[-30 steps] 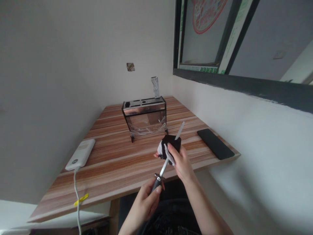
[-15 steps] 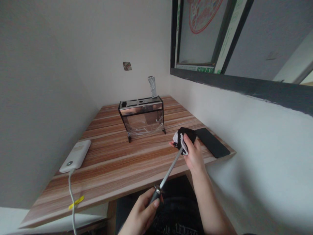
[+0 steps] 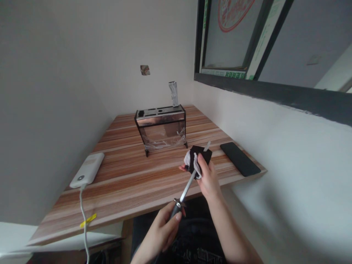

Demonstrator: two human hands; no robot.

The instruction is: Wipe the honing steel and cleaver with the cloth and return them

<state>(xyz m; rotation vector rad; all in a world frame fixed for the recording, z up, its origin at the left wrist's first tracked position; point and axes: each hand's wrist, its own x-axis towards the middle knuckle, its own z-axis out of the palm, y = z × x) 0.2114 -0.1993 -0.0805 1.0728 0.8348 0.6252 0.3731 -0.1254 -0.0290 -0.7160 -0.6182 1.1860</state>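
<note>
A rod held in a cloth.
From here, the left hand clasps its handle; the right hand grips the cloth around the shaft, above the table's near edge.

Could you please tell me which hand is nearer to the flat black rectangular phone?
Right. The right hand is left of the black phone; the left hand is farther left and lower in the picture.
</note>
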